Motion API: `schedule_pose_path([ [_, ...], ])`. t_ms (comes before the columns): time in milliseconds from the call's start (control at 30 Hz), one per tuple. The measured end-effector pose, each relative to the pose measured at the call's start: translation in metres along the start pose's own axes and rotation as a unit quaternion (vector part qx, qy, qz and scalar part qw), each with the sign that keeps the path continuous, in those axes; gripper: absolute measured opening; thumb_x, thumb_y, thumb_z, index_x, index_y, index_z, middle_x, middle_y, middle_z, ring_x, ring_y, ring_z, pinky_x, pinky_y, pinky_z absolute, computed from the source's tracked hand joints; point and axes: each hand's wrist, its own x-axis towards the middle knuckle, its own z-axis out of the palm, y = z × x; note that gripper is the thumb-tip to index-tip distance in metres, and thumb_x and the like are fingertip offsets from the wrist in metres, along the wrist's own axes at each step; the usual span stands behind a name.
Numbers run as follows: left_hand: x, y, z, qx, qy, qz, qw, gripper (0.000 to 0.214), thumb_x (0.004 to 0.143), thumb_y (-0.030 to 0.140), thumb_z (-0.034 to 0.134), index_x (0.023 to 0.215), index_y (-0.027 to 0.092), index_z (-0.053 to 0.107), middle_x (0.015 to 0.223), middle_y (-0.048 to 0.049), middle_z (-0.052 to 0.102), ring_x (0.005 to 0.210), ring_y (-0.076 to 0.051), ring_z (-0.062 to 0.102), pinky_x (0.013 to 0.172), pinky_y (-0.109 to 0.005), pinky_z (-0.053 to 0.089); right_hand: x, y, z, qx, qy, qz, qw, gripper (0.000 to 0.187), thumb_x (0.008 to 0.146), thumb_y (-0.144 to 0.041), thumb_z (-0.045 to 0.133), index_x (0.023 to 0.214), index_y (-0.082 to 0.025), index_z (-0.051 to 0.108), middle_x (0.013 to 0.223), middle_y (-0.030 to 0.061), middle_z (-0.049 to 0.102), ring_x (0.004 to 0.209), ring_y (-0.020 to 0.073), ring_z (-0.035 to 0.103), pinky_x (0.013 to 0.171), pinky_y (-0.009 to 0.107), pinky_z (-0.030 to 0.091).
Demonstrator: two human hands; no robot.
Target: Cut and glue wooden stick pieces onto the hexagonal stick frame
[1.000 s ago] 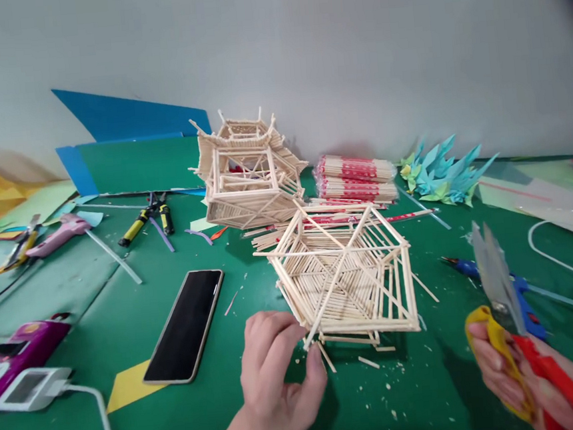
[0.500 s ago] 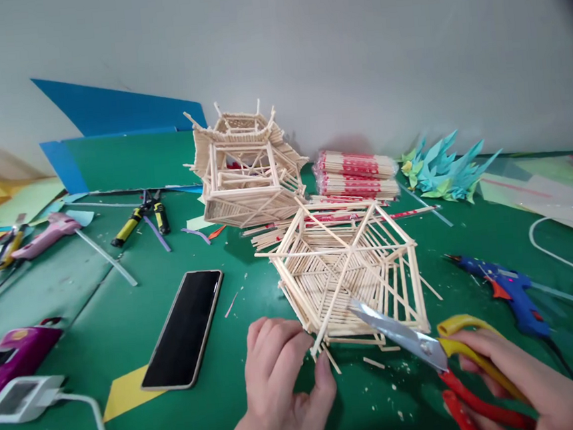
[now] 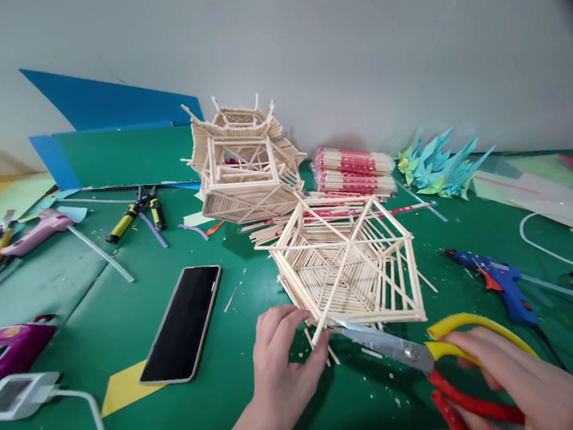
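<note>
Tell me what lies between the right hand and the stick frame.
The scissors, in the head view: held in the right hand, blades toward the near side of the stick frame. A stick scrap lies near the blades.

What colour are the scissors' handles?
One yellow handle and one red handle, clearest in the head view.

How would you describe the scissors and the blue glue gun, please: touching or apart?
Apart. The head view shows green table between the blue glue gun and the yellow handle of the scissors in the right hand.
</note>
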Motion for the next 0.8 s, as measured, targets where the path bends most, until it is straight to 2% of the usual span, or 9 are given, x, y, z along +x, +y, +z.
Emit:
schedule_pose_path([
  [167,-0.003,0.005,-0.004,-0.019,0.023,0.008,1.0,0.018,0.072,0.008,0.061,0.085,0.017,0.053,0.077,-0.0047,0.059,0.068,-0.016,0.058,0.06,-0.029,0.048,0.005,-0.004,-0.001,-0.039,-0.007,-0.02,0.999,0.038,0.079,-0.033,0.044,0.111,-0.012,0.045,0.092,0.0172,0.067,0.075,0.0253,0.068,0.054,0.03,0.058],
  [267,-0.001,0.01,-0.009,-0.042,0.044,0.048,0.997,0.022,0.07,0.007,0.059,0.089,0.015,0.051,0.08,-0.0073,0.057,0.071,-0.018,0.055,0.061,-0.032,0.047,0.004,-0.004,-0.002,-0.05,-0.005,-0.019,0.999,0.038,0.079,-0.034,0.043,0.111,-0.012,0.045,0.09,0.0165,0.067,0.077,0.0259,0.068,0.053,0.03,0.058],
  [400,0.009,0.015,-0.015,-0.03,0.015,0.092,0.995,0.018,0.07,0.004,0.058,0.084,0.014,0.052,0.077,-0.0075,0.056,0.07,-0.018,0.052,0.062,-0.035,0.042,0.003,-0.006,-0.002,-0.057,-0.001,-0.014,0.998,0.038,0.079,-0.034,0.043,0.11,-0.013,0.045,0.089,0.0155,0.067,0.077,0.0252,0.068,0.051,0.028,0.057],
  [567,0.016,0.017,-0.017,-0.03,-0.006,0.08,0.996,0.015,0.074,0.001,0.054,0.077,0.015,0.052,0.072,-0.005,0.056,0.067,-0.016,0.051,0.062,-0.033,0.04,0.004,-0.007,-0.002,-0.04,0.0,-0.004,0.999,0.038,0.078,-0.032,0.043,0.111,-0.013,0.045,0.091,0.0152,0.067,0.077,0.0247,0.068,0.052,0.029,0.057],
  [800,0.015,0.014,-0.017,-0.045,-0.005,0.045,0.998,0.015,0.076,0.001,0.051,0.076,0.016,0.053,0.084,-0.0065,0.056,0.077,-0.016,0.057,0.066,-0.028,0.046,0.002,-0.006,0.0,-0.033,-0.016,0.005,0.999,0.038,0.077,-0.031,0.044,0.111,-0.014,0.046,0.096,0.0167,0.067,0.079,0.0263,0.068,0.056,0.032,0.058],
])
